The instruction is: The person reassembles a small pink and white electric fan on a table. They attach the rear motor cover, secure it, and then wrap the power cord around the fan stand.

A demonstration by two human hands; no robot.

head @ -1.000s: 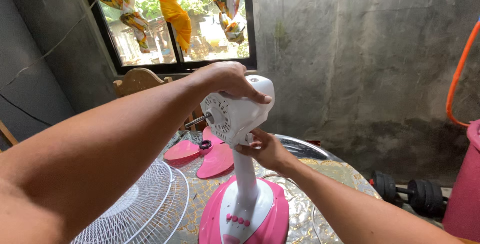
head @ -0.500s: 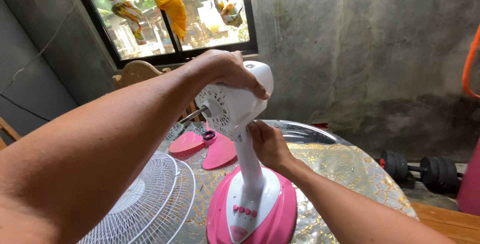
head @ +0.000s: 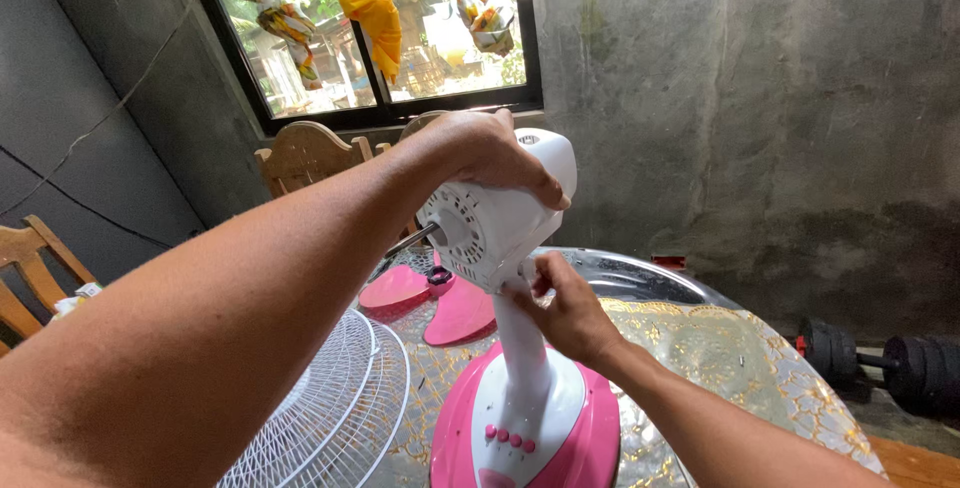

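Note:
A pink and white desk fan stands on the table with its blade and grille taken off. My left hand is clasped over the top of the white motor housing, whose bare shaft sticks out to the left. Just below the housing, my right hand pinches the joint at the top of the white neck. The pink base has a row of small pink buttons.
A pink fan blade lies behind the fan and a white wire grille lies at the left on the round glass table. Wooden chairs stand by the window. Black dumbbells rest on the floor at the right.
The view has shifted, so the fan sits further right and lower in frame. My right hand has moved slightly up the neck joint; my left hand keeps its hold on the housing.

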